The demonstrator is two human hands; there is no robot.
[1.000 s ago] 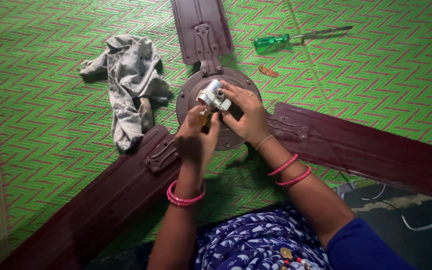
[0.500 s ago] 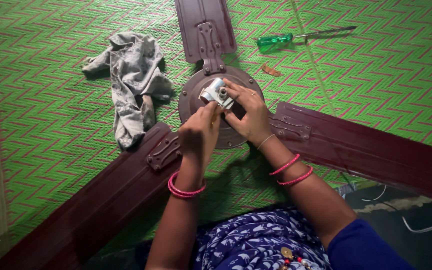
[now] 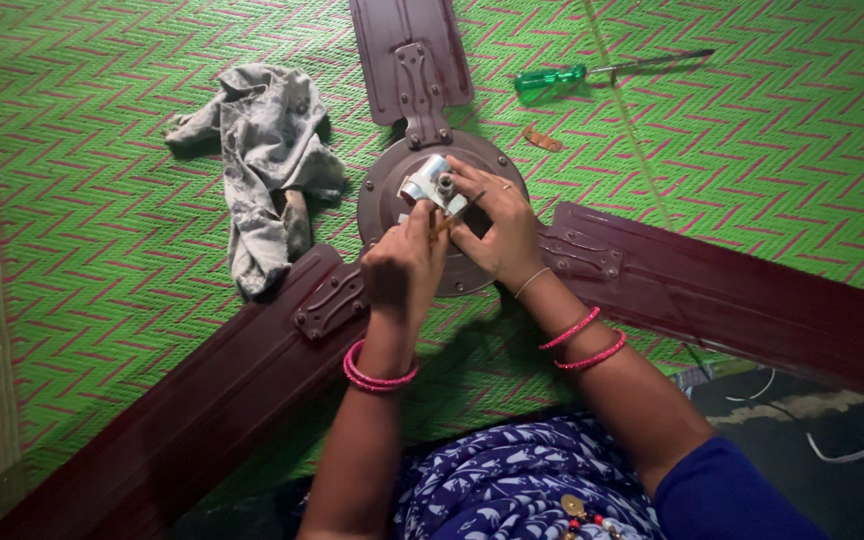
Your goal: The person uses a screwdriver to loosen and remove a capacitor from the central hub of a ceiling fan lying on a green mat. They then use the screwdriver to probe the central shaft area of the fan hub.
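both hands, left hand (image 3: pixel 404 272) and right hand (image 3: pixel 497 228), grip metal fitting (image 3: pixel 432 186) on fan hub (image 3: pixel 392 190); rag (image 3: pixel 262 150), screwdriver (image 3: pixel 592 72) nearby; hands unmoved since earlier.

Looking straight down at a dark brown ceiling fan (image 3: pixel 407 205) lying on a green zigzag mat (image 3: pixel 102 250). Both hands sit on the round middle of the fan. The right hand (image 3: pixel 497 225) pinches a small silver metal part (image 3: pixel 430 186) at the center, and the left hand (image 3: pixel 402 270) holds a thin tool (image 3: pixel 449 218) against it. Pink bangles on both wrists. A crumpled grey rag (image 3: pixel 262 160) lies upper left of the frame, a green-handled screwdriver (image 3: pixel 602 70) upper right, with a small brown bit (image 3: pixel 542 138) just below it.
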